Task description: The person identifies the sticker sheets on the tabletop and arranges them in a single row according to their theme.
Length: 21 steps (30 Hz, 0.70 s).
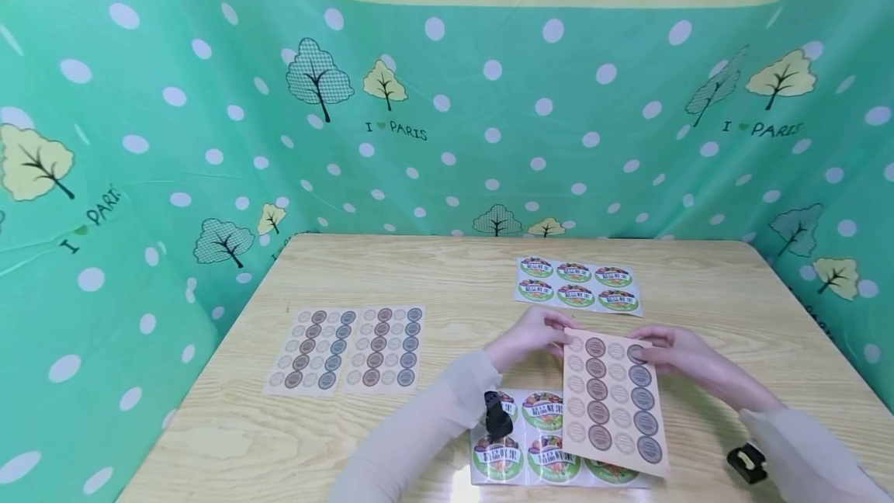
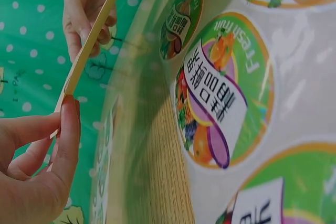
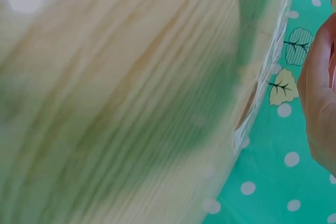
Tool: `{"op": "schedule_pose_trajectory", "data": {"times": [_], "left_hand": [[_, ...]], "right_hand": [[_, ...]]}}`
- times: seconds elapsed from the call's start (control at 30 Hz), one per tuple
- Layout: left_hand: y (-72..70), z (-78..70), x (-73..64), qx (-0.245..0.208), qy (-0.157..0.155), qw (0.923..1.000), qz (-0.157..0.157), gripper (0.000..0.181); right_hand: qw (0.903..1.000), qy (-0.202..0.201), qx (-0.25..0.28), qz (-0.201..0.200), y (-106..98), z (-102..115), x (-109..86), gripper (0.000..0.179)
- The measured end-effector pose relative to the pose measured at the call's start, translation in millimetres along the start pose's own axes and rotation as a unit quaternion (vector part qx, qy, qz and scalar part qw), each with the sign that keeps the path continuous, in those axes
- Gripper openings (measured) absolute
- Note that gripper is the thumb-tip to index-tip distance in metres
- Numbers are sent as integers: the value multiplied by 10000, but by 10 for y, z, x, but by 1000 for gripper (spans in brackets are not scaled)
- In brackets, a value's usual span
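Observation:
Both hands hold up a beige sheet of round stickers [image 1: 608, 402], with columns of pale, brown and dark grey circles. My left hand [image 1: 534, 332] pinches its upper left corner between thumb and fingers. At the upper right corner, my right hand [image 1: 687, 359] grips the sheet with the thumb on its front. From the left wrist view the sheet [image 2: 92, 38] shows nearly edge-on. Under it on the table lies a glossy sheet of fruit stickers [image 1: 497, 458], partly covered by the held sheet. Only part of the right hand [image 3: 320, 98] shows in the right wrist view.
Two beige sticker sheets lie side by side at the table's left, the outer one [image 1: 307, 352] and the inner one [image 1: 382, 349]. Another fruit sticker sheet [image 1: 576, 286] lies behind the hands. A green dotted curtain [image 1: 461, 161] hangs behind the wooden table [image 1: 230, 441].

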<state>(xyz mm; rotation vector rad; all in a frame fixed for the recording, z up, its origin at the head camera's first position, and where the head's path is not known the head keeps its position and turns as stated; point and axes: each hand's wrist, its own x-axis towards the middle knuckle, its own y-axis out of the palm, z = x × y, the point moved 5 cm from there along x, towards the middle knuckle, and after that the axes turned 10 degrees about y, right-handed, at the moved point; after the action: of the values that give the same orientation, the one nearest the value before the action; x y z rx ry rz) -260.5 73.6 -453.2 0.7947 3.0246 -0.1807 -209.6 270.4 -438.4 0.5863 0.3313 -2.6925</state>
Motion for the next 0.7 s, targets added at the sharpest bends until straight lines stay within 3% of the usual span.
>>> {"op": "schedule_pose_trajectory", "data": {"times": [0.7], "left_hand": [[-505,28,-142,120,-186,9994,-249,23]], "right_hand": [[9997,12,-247,57,289,216,373,50]]}}
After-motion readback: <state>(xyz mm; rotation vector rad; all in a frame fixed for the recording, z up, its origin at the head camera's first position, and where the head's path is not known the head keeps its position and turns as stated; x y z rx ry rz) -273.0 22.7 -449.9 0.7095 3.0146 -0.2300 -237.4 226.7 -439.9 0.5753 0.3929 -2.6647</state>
